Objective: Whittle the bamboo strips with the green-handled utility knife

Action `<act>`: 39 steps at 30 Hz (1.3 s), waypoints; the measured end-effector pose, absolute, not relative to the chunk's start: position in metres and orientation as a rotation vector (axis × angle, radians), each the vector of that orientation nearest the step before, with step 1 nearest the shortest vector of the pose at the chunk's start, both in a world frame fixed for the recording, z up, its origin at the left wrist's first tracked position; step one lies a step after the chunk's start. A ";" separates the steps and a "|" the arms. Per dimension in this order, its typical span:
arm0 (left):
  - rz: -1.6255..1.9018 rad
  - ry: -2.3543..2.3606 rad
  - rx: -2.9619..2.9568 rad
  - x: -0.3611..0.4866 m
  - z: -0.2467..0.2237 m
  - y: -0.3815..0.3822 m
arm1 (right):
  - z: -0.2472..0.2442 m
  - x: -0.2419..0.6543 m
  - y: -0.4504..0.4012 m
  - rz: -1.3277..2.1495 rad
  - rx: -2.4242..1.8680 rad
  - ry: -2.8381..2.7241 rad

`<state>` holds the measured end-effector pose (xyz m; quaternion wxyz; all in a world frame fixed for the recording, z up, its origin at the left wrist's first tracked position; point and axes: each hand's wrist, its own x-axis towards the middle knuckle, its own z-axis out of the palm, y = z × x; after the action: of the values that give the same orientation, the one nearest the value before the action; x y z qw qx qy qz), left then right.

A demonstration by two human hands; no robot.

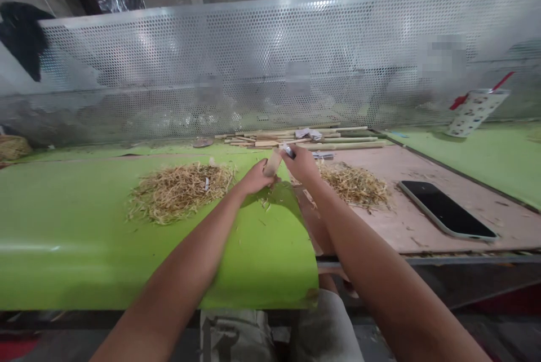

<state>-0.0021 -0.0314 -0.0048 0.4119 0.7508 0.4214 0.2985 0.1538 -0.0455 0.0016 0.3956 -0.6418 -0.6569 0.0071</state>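
Note:
My left hand [256, 178] grips a short pale wooden stick [273, 162] and holds it tilted upward over the green mat [63, 221]. My right hand [302, 164] is closed on a small knife [288, 151] with its blade against the top of the stick. A heap of straw-coloured shavings [180, 190] lies to the left of my hands. A second heap of shavings [355, 184] lies to the right on the brown board [401, 226].
A dark phone [446, 210] lies on the board at the right. Several wooden sticks [296, 139] are stacked at the back beneath a perforated metal screen [270, 63]. A patterned cup [475, 111] with a red straw stands at the far right.

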 end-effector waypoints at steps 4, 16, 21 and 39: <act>0.768 1.058 1.841 -0.004 -0.005 -0.030 | 0.004 0.162 -0.047 0.006 -1.703 -1.599; 0.965 1.017 1.675 -0.004 -0.016 -0.017 | 0.001 0.147 -0.045 -0.029 -1.983 -2.161; 0.909 1.062 1.808 -0.004 -0.018 -0.016 | 0.000 0.141 -0.048 -0.069 -1.984 -2.240; 1.017 1.148 1.848 -0.003 -0.021 -0.015 | 0.003 0.131 -0.052 -0.147 -2.069 -2.118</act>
<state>-0.0025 -0.0149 -0.0209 0.3615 0.7175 0.4457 0.3947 0.1306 -0.0523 0.0028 0.0882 -0.6952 -0.7116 -0.0492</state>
